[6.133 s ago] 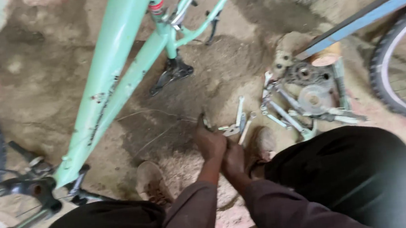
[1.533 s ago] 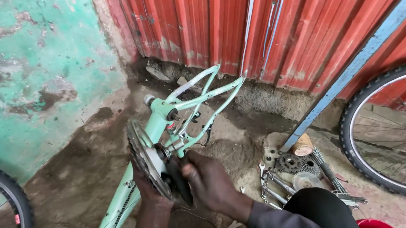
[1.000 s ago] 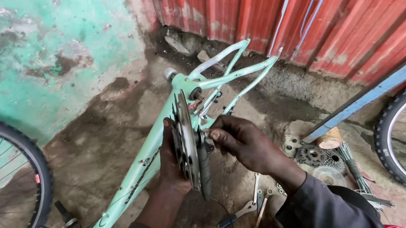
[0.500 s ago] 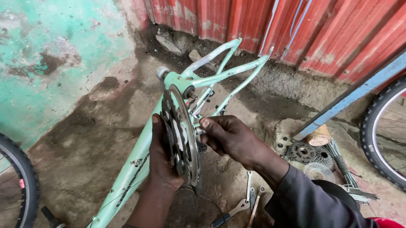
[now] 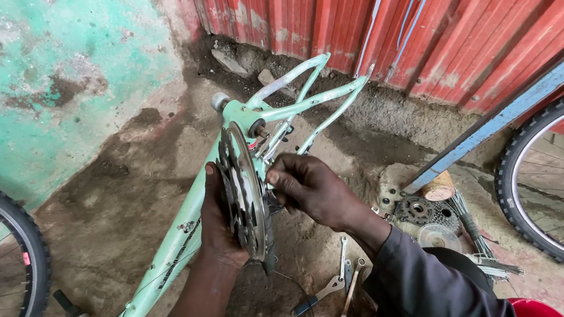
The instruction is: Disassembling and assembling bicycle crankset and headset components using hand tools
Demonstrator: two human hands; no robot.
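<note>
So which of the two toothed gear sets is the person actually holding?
The big chainring set on the mint-green frame, gripped by the left hand with the right hand beside it. The other, a dark cog cluster, lies untouched on the ground.

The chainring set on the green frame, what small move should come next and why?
Probably a slight push inward along the axle, then tighten. The left hand braces the chainring set against the green frame, and the right hand has fingertips at its centre, so it looks seated but not yet fastened.
</note>
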